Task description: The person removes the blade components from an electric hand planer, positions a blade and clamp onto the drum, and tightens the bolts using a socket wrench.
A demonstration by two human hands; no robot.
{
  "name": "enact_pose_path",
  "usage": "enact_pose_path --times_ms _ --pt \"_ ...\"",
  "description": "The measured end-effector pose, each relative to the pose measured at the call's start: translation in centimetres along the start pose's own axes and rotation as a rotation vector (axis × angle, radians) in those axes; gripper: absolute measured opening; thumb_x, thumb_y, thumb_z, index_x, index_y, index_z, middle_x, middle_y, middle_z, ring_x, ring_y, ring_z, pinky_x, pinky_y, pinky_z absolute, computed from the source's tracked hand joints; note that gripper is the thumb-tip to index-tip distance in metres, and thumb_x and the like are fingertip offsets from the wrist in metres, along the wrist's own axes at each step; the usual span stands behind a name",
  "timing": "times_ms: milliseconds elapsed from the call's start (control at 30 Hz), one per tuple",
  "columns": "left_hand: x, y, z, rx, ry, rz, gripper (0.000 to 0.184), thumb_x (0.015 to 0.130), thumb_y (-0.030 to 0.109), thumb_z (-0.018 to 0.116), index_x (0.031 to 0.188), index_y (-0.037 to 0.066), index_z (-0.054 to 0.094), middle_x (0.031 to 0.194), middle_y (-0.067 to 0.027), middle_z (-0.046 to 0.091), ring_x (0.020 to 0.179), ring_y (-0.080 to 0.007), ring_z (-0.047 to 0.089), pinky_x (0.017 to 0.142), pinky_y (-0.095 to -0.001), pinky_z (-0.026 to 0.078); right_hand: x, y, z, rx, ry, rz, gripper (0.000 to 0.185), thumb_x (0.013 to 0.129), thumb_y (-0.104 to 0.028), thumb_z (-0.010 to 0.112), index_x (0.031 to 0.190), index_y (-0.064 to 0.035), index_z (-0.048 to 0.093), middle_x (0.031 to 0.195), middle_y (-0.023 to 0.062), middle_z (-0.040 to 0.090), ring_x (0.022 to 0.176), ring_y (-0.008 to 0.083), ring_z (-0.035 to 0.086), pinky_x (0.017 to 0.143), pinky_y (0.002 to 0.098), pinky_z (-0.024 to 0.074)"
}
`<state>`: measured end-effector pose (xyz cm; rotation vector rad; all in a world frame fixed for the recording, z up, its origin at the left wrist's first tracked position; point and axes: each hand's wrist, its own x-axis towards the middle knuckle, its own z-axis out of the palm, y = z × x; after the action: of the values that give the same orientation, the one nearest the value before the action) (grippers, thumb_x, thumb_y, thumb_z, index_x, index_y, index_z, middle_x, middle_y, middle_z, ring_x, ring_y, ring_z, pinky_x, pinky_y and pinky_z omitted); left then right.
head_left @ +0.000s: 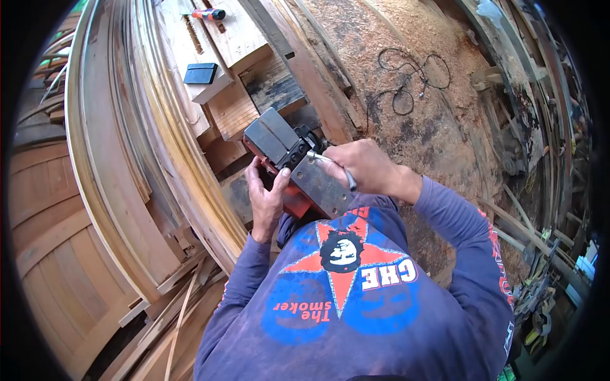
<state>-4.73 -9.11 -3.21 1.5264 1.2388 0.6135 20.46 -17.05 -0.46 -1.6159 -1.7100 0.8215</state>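
Note:
An electric hand planer [325, 188] lies sole up in front of my body, with its flat metal sole plates and the cutter area between them showing. My left hand [265, 198] grips the planer's side, the thumb resting near the cutter area and the fingers mostly behind the red body. In my right hand [367, 164] is a small metal wrench [318, 157]. Its head reaches the bolts by the cutter block, and its other end sticks out below my fist. Whether the head sits on a bolt is hard to tell.
Beyond the planer, a chisel [208, 14] with a red-and-blue handle and a dark rectangular block [200, 73] rest on notched timber [236, 39]. A black cord [401, 89] curls over sawdust at right. Long mouldings [175, 146] stand at left; scrap wood [540, 254] lies at right.

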Motion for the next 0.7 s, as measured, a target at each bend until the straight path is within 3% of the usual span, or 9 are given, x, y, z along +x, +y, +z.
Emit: enact_pose_path --times_ms 67,200,367,433,567,667,700 --pt "-0.2 0.3 -0.4 -0.022 -0.013 -0.022 0.074 0.093 0.033 0.079 0.146 -0.009 0.048 0.135 -0.0158 0.052 0.129 -0.0268 0.052 0.114 -0.0384 0.039 1.3 0.3 -0.2 -0.262 -0.077 -0.228 0.032 0.105 -0.032 0.061 0.086 -0.0067 0.066 0.075 0.0172 0.070 0.071 0.0381 0.071 0.065 0.0503 0.0567" --pt "-0.2 0.3 -0.3 -0.017 -0.018 0.009 0.075 0.093 0.033 0.079 0.146 -0.008 0.048 0.137 -0.0166 0.052 0.130 -0.0266 0.052 0.115 -0.0384 0.039 3.5 0.0 0.3 -0.454 -0.172 -0.407 0.032 0.103 -0.033 0.063 0.084 -0.0073 0.066 0.073 0.0121 0.071 0.071 0.0331 0.074 0.064 0.0477 0.0583" --pt "-0.3 -0.1 0.3 -0.032 0.029 0.047 0.073 0.092 0.032 0.080 0.144 -0.008 0.048 0.136 -0.0168 0.051 0.128 -0.0273 0.053 0.114 -0.0384 0.041 4.8 -0.5 -0.9 -0.665 -0.260 -0.586 0.020 0.095 -0.024 0.062 0.082 -0.0084 0.066 0.073 0.0077 0.070 0.070 0.0250 0.072 0.062 0.0391 0.0557" --pt "-0.3 0.1 0.4 -0.010 0.040 0.054 0.073 0.092 0.032 0.080 0.144 -0.008 0.048 0.136 -0.0171 0.051 0.128 -0.0277 0.053 0.114 -0.0387 0.041 5.1 -1.1 -1.1 -0.938 -0.247 -0.768 0.016 0.090 -0.021 0.061 0.081 -0.0090 0.065 0.072 0.0036 0.067 0.068 0.0206 0.068 0.061 0.0347 0.0517" --pt "-0.4 0.2 0.4 0.031 0.046 0.067 0.074 0.092 0.032 0.080 0.144 -0.009 0.047 0.137 -0.0185 0.050 0.128 -0.0292 0.053 0.113 -0.0401 0.042 5.7 -0.6 -1.5 -0.992 -0.239 -0.856 0.017 0.091 -0.022 0.061 0.080 -0.0092 0.064 0.071 0.0010 0.064 0.066 0.0193 0.065 0.059 0.0336 0.0488" --pt "-0.4 0.0 0.6 0.024 0.046 0.063 0.075 0.092 0.032 0.080 0.144 -0.009 0.047 0.137 -0.0192 0.050 0.128 -0.0303 0.053 0.113 -0.0407 0.042 6.6 0.0 -2.2 -0.788 -0.287 -0.772 0.017 0.093 -0.023 0.064 0.085 -0.0076 0.065 0.073 0.0007 0.063 0.066 0.0171 0.063 0.057 0.0336 0.0488" --pt "-0.5 0.0 0.6 0.025 0.044 0.054 0.075 0.091 0.032 0.080 0.144 -0.009 0.047 0.138 -0.0196 0.050 0.128 -0.0310 0.053 0.113 -0.0411 0.042 6.9 0.4 -2.4 -0.624 -0.362 -0.646 0.017 0.093 -0.024 0.065 0.087 -0.0073 0.065 0.072 0.0005 0.062 0.066 0.0174 0.064 0.056 0.0338 0.0492"
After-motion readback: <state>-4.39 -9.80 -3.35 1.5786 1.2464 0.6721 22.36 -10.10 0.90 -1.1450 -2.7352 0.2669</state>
